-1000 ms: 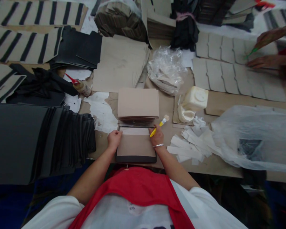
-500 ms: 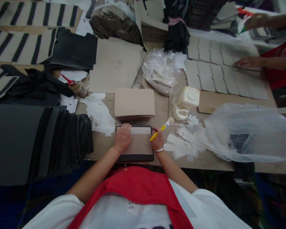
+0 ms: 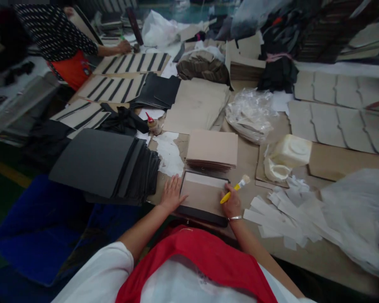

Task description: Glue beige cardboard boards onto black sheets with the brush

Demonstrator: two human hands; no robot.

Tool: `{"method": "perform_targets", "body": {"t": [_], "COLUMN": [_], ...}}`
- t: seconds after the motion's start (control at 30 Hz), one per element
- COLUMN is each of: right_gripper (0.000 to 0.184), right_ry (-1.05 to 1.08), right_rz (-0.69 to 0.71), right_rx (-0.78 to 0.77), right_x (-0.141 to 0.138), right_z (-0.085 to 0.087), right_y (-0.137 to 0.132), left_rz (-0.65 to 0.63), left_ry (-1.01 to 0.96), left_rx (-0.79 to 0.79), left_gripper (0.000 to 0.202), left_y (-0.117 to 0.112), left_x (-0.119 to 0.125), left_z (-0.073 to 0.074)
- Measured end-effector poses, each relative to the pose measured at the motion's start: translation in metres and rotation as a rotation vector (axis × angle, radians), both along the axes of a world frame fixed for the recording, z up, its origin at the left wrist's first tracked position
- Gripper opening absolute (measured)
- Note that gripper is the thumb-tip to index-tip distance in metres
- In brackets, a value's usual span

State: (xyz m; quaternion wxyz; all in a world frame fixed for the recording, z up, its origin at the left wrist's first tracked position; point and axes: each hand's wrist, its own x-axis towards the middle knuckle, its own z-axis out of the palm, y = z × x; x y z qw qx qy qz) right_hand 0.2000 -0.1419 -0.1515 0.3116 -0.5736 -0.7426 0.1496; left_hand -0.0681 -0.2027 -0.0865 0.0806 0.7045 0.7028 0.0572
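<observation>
A black-edged panel (image 3: 205,195) with a beige sheet and a white strip across its top lies at the table's front edge. At its left side my left hand (image 3: 172,195) rests with fingers spread, thumb over the beige sheet. My right hand (image 3: 231,203) is closed around a yellow-handled brush (image 3: 230,196) at the panel's right edge; the pale bristles point up and right. Just beyond the panel sits a stack of beige boards (image 3: 212,147). A pile of black sheets (image 3: 96,162) lies left of my left hand.
White paper strips (image 3: 278,214) lie to the right, beside a clear plastic bag (image 3: 360,214). A cut-open white jug (image 3: 287,155) stands behind them. A red-tipped glue bottle (image 3: 153,124) is at the back left. A co-worker's hand (image 3: 124,47) is over the far left table.
The view has swung left, bringing a co-worker and blue material into sight. My left hand has slid from the panel's upper left to its left edge, fingers spreading. The brush stays in my right hand.
</observation>
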Motion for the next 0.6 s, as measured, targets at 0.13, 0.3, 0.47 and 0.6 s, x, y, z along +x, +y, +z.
{"method": "perform_targets", "body": {"t": [0.13, 0.3, 0.47, 0.6], "right_gripper": [0.040, 0.037, 0.035, 0.031], "right_ry": [0.062, 0.137, 0.220, 0.213], "right_rz": [-0.005, 0.120, 0.398, 0.428], "right_rx": [0.086, 0.232, 0.335, 0.313], "right_x": [0.003, -0.019, -0.055, -0.061], "right_z": [0.033, 0.076, 0.105, 0.108], "right_y": [-0.005, -0.006, -0.004, -0.002], "left_rz": [-0.273, 0.147, 0.819, 0.908], "left_ry": [-0.115, 0.118, 0.154, 0.077], "left_rx": [0.416, 0.712, 0.187, -0.110], "left_gripper": [0.053, 0.053, 0.093, 0.084], "left_y": [-0.038, -0.050, -0.027, -0.025], "left_x": [-0.016, -0.106, -0.242, -0.293], "left_z": [0.089, 0.184, 0.207, 0.209]}}
